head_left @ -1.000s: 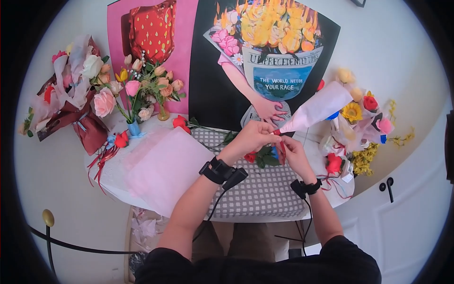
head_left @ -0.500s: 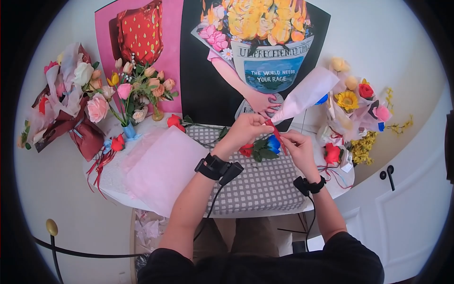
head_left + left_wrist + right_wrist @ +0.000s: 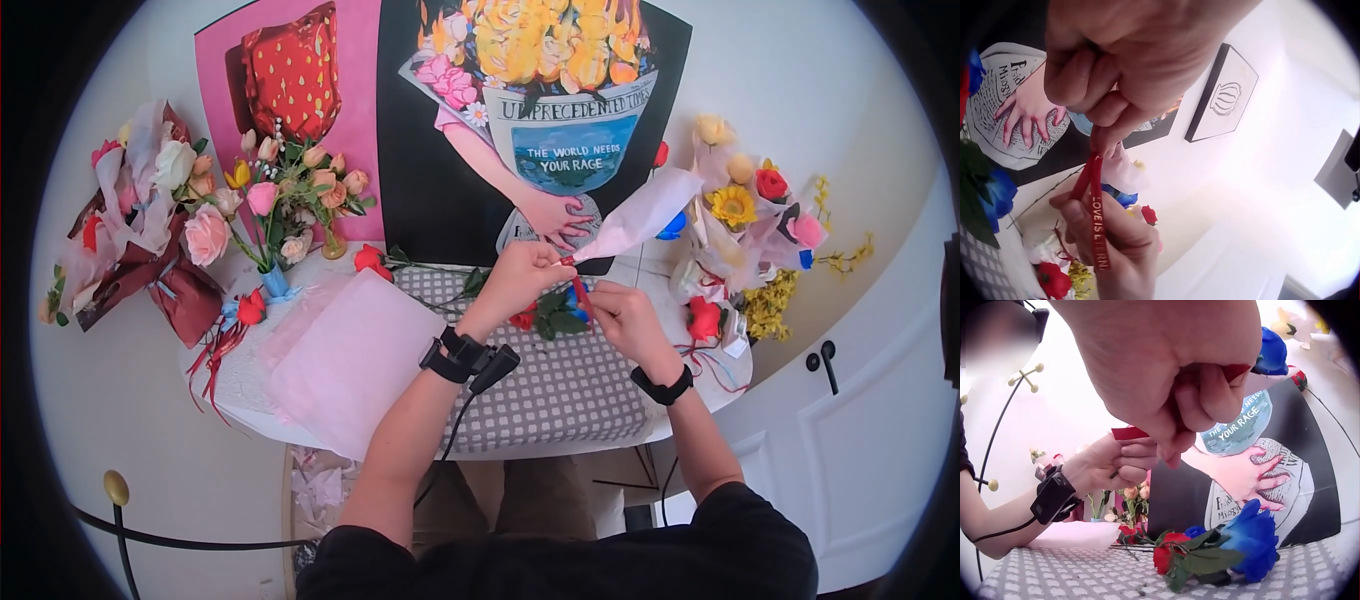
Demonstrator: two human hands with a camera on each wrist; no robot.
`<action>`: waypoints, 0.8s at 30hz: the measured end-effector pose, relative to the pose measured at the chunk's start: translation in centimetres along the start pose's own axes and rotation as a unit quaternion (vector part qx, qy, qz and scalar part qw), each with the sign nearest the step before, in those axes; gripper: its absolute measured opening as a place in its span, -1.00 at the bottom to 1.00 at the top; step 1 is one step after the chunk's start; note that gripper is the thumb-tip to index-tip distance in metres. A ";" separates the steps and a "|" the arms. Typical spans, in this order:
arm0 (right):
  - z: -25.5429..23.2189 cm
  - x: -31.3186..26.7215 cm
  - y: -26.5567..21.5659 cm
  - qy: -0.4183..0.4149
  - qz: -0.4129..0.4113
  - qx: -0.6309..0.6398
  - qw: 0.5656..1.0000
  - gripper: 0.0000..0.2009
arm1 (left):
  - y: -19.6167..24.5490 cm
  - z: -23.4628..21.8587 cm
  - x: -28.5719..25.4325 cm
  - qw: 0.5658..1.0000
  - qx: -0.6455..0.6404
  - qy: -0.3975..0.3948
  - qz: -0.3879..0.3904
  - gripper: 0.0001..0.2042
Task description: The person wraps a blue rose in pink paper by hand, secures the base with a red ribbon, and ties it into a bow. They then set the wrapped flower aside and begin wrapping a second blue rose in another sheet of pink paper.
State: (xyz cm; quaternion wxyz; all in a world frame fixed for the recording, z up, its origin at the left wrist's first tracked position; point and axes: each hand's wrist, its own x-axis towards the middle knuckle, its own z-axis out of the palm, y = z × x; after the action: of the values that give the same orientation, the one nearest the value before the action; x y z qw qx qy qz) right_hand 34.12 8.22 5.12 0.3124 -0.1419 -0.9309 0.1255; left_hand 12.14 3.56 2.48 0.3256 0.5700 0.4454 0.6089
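Observation:
My left hand [image 3: 522, 285] pinches the gathered lower end of a pale pink paper cone [image 3: 640, 215], which tilts up to the right. Red ribbon circles that gathered end. A loose length of the red ribbon [image 3: 1098, 231], with pale lettering reading "LOVE IS ETERN", runs down to my right hand [image 3: 628, 322]. Its fingers are curled and pinch the ribbon, just right of and below the left hand. Under the hands, a blue rose [image 3: 1250, 540] and a red rose [image 3: 1169, 552] with green leaves lie on the checked cloth [image 3: 540, 400]. What the cone contains is hidden.
Pale pink wrapping sheets [image 3: 350, 350] lie left on the white table. A dark red wrapped bouquet [image 3: 170, 280] and a small blue vase [image 3: 272, 280] of flowers stand beyond. At right are more bouquets [image 3: 735, 215] and a red rose [image 3: 703, 320]. Posters [image 3: 450, 210] lean behind.
The right hand has turned at the wrist and drawn the ribbon away from the left hand. The paper cone has tipped lower to the right, while the left hand keeps its hold.

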 end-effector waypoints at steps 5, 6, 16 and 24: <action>-1.2 0.0 -0.8 -0.013 0.005 -0.043 0.999 -0.92 | 0.1 0.2 -0.3 0.996 0.081 0.032 0.019 -0.75; -1.6 0.1 -1.0 -0.029 0.009 -0.038 0.999 -0.92 | 0.2 0.3 -0.3 0.995 0.084 0.036 0.026 -0.75; -2.6 0.1 -1.1 -0.055 0.118 0.058 0.990 -0.87 | 0.5 0.1 -0.2 0.998 -0.021 -0.009 -0.052 -0.80; -1.7 -0.6 0.1 -0.043 0.234 0.150 0.960 -0.81 | 0.8 0.5 -0.4 1.000 0.024 0.008 -0.003 -0.82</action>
State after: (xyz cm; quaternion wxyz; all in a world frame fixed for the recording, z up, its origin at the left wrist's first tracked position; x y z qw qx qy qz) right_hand 35.65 8.39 6.13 0.2514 -0.3018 -0.8548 0.3391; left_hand 12.76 2.94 3.00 0.3104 0.5715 0.4640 0.6015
